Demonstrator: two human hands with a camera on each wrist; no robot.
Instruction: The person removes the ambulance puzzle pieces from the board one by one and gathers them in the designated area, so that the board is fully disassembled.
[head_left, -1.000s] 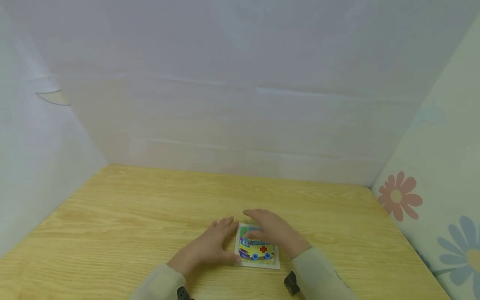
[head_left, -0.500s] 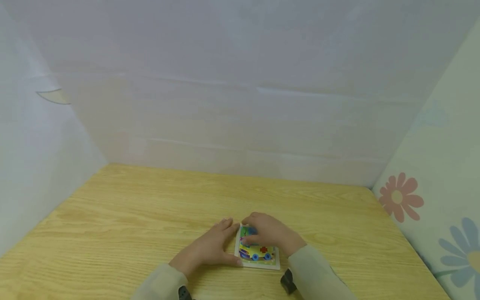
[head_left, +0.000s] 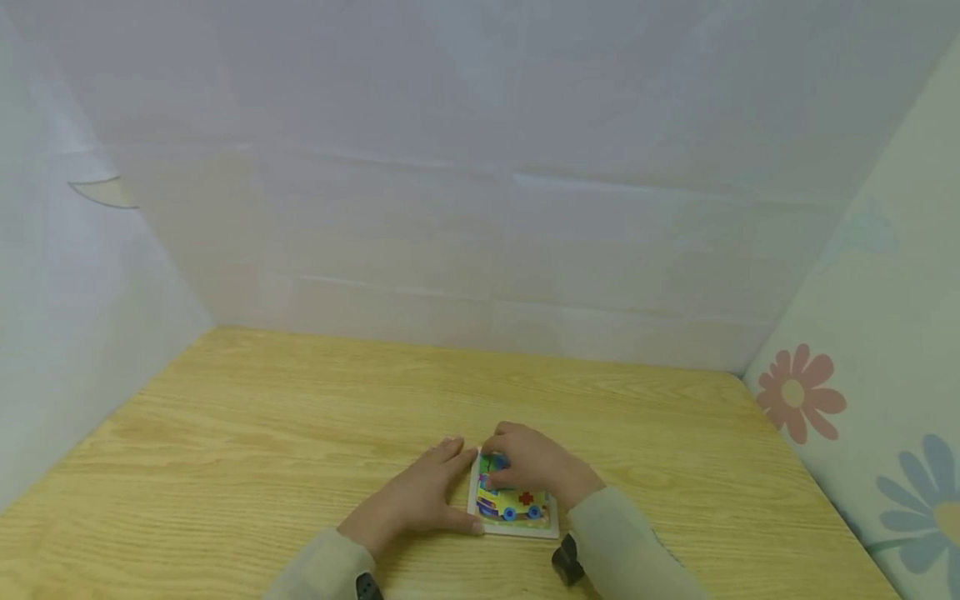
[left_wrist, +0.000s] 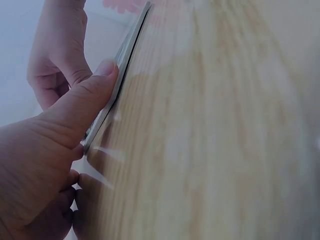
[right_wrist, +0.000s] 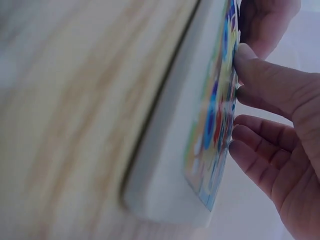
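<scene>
A small square ambulance picture board with a white rim (head_left: 517, 530), which looks like a jigsaw puzzle, lies flat on the wooden table. My left hand (head_left: 423, 497) spans its left side, the index finger at the far corner and the thumb resting on the near edge. In the left wrist view that thumb (left_wrist: 90, 95) lies straight against the board's edge (left_wrist: 127, 57). Over the upper part of the picture (right_wrist: 212, 117) is my right hand (head_left: 532, 460), fingers bent and thumb tip touching the surface. Whether a piece is between its fingertips is hidden.
The wooden table (head_left: 300, 400) reaches back to a pale wall sheet (head_left: 480, 250). Another sheet at the right carries a red flower (head_left: 798, 392) and a blue flower (head_left: 926, 492). Dark wrist devices (head_left: 567, 560) sit at the sleeves.
My right hand has come down onto the picture and shifted slightly left, its fingers bending more. The left hand stays at the board's left side, and the board has hardly moved.
</scene>
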